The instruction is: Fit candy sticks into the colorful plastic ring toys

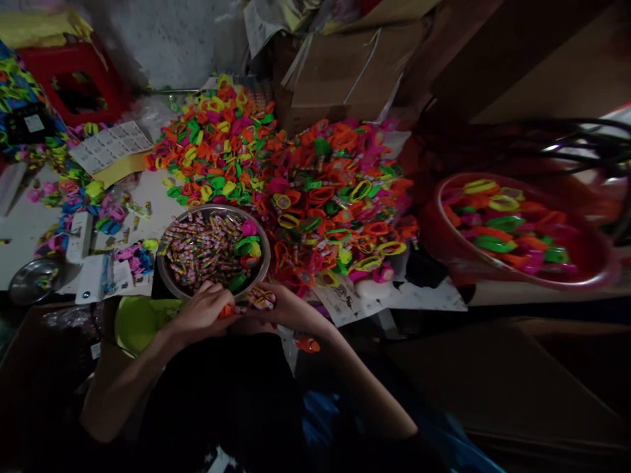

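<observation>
My left hand [208, 310] is closed on a small orange piece [227, 311] at the near rim of a metal bowl [266, 253]. Close beside it, my right hand [273, 309] holds several small patterned wrapped pieces [261, 298] between its fingers. The two hands nearly meet over my lap. Inside the bowl lie many small patterned pieces [202, 248], with a few pink, green and orange plastic pieces along its right side. An orange plastic piece [308, 344] shows below my right forearm.
Piles of bright plastic rings [340, 197] cover the table behind the bowl. A red basin [522, 279] of similar pieces stands at the right. Left are a green container [135, 325], a small metal dish [34, 281] and a red stool [79, 79]. Cardboard boxes [350, 72] stand behind.
</observation>
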